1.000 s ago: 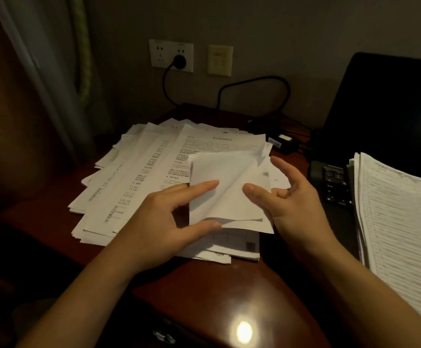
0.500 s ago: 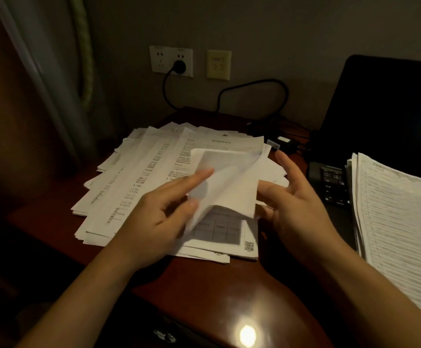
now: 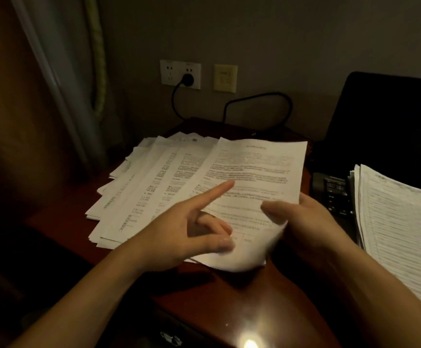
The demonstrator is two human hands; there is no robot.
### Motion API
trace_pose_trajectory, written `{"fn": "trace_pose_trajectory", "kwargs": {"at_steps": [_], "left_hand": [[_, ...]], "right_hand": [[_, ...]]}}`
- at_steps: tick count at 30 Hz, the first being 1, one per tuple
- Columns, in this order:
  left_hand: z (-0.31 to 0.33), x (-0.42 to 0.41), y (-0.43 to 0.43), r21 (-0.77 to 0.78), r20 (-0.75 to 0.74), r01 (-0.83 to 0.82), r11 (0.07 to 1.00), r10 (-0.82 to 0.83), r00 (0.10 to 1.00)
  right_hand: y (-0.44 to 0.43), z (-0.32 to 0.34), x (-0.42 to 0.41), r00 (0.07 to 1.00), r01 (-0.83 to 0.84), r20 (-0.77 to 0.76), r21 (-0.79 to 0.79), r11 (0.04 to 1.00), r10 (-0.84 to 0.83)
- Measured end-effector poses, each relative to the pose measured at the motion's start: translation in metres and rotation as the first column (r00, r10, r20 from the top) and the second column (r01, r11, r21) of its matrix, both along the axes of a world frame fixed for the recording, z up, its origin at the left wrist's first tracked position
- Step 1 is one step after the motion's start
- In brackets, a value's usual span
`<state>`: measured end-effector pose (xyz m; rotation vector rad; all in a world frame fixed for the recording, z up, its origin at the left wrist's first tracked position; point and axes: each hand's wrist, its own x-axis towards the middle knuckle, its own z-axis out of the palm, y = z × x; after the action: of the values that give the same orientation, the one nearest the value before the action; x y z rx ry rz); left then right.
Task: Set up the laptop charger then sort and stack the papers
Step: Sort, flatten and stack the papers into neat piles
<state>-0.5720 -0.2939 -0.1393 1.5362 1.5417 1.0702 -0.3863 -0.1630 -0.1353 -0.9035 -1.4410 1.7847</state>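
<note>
Right hand (image 3: 312,222) grips the printed sheet (image 3: 254,172) at its right edge; left hand (image 3: 179,232), index finger and thumb spread wide, hovers over fanned papers (image 3: 149,187) on the table (image 3: 229,297).

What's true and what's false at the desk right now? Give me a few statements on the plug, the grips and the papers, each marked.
1. A black plug sits in the wall socket. True.
2. The right grip pinches the top sheet at its near right edge. True.
3. The left grip presses flat on the papers. False: its index finger points out over the top sheet and the other fingers curl.
4. The laptop keyboard is fully bare. False: a paper stack covers its right part.
5. The loose papers fan out on the desk, left of the laptop keyboard. True.
</note>
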Motion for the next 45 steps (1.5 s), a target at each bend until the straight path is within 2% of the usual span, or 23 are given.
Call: {"fn": "trace_pose_trajectory", "kwargs": {"at_steps": [2,5,8,9,12,15,18,20,24,26,28,30,33,37,41,45], "left_hand": [[0.001,-0.005,0.007,-0.005,0.044,-0.036,0.999,0.036,0.998],[0.01,-0.007,0.023,0.048,-0.003,-0.267,0.962,0.268,0.964],[0.019,-0.011,0.04,-0.08,0.245,-0.506,0.859,0.509,0.825],[0.023,-0.015,0.044,-0.126,0.275,-0.55,0.825,0.562,0.78],[0.04,-0.024,0.054,-0.208,0.192,-0.563,0.8,0.598,0.778],[0.054,-0.026,0.057,-0.227,0.306,-0.501,0.835,0.549,0.778],[0.063,-0.026,0.056,-0.246,0.424,-0.477,0.844,0.536,0.73],[0.063,-0.026,0.055,-0.259,0.402,-0.492,0.831,0.556,0.728],[0.052,-0.018,0.05,-0.307,0.182,-0.549,0.777,0.614,0.768],[0.046,-0.012,0.05,-0.271,0.147,-0.56,0.783,0.608,0.78],[0.044,-0.008,0.049,-0.189,0.187,-0.573,0.798,0.602,0.776],[0.043,-0.009,0.05,-0.084,0.261,-0.595,0.799,0.594,0.761],[0.051,-0.014,0.051,0.069,0.367,-0.623,0.779,0.561,0.742],[0.064,-0.006,0.047,0.235,0.381,-0.598,0.766,0.494,0.782],[0.064,0.002,0.047,0.346,0.36,-0.602,0.72,0.491,0.793],[0.05,0.01,0.048,0.331,0.351,-0.556,0.763,0.447,0.823]], "right_hand": [[0.001,0.003,0.005,0.992,0.038,0.115,0.153,0.987,-0.056],[-0.001,0.008,0.011,0.988,0.068,0.118,0.252,0.965,-0.101],[-0.003,0.013,0.015,0.985,0.104,0.095,0.335,0.937,-0.144],[-0.003,0.014,0.016,0.986,0.111,0.077,0.359,0.927,-0.148],[-0.002,0.022,0.019,0.99,0.126,0.01,0.421,0.898,-0.143],[0.0,0.027,0.024,0.993,0.117,-0.024,0.46,0.88,-0.119],[0.006,0.028,0.028,0.994,0.102,-0.019,0.434,0.895,-0.104],[0.01,0.026,0.028,0.995,0.071,0.042,0.36,0.93,-0.092],[0.016,0.016,0.028,0.942,0.067,0.295,0.307,0.949,-0.162],[0.015,0.013,0.028,0.93,0.063,0.325,0.318,0.946,-0.171],[0.014,0.013,0.027,0.928,0.081,0.302,0.411,0.908,-0.22],[0.012,0.014,0.027,0.943,0.124,0.207,0.509,0.851,-0.262],[0.009,0.021,0.028,0.979,0.171,0.0,0.553,0.816,-0.205],[0.001,0.029,0.027,0.98,0.195,-0.109,0.648,0.736,-0.164],[-0.003,0.033,0.026,0.959,0.259,-0.26,0.635,0.728,-0.114],[0.001,0.027,0.023,0.945,0.32,-0.249,0.574,0.754,-0.211]]}}
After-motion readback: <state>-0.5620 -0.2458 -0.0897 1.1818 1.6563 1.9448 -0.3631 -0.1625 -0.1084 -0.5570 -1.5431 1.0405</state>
